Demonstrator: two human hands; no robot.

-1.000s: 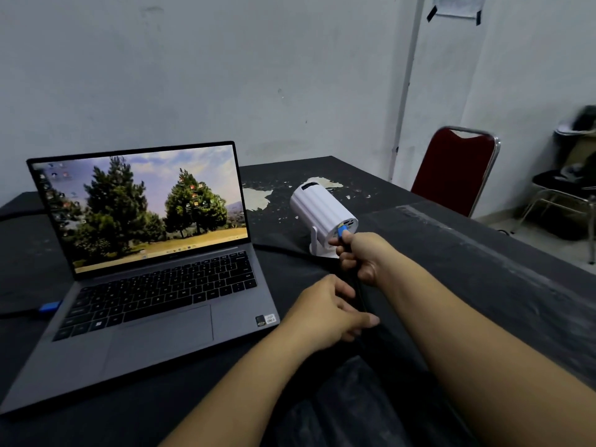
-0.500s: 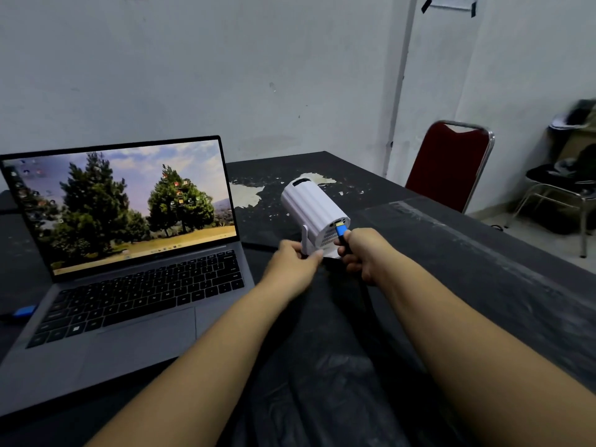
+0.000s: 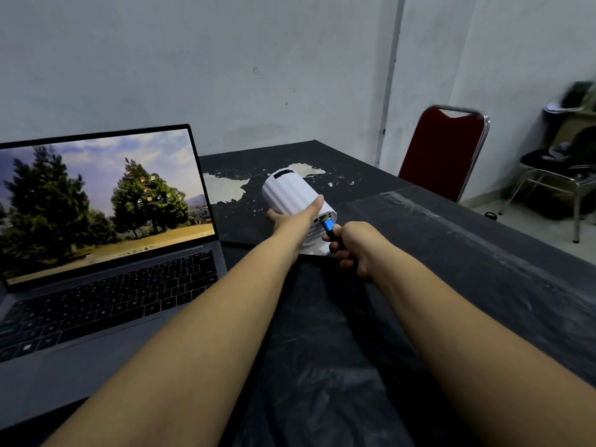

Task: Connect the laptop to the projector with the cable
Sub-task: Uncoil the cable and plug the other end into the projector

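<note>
A small white cylindrical projector (image 3: 290, 191) stands tilted on the black table (image 3: 451, 253), its rear ports facing me. My left hand (image 3: 298, 217) wraps around the projector's body from the left. My right hand (image 3: 354, 250) grips the black cable just behind its blue plug (image 3: 328, 226). The plug's metal tip sits at the rear port; how deep it sits is unclear. An open grey laptop (image 3: 106, 253) with a tree wallpaper stands at the left. The cable's far end is out of view.
A red chair (image 3: 443, 153) with a metal frame stands beyond the table's far right edge. More chairs with dark bags (image 3: 554, 175) stand at the right wall. White patches of peeled surface (image 3: 225, 188) lie behind the projector.
My left hand left the cable near my right hand and went forward onto the projector's body. My right hand stayed at the rear port with the blue plug. The view shifted right.
</note>
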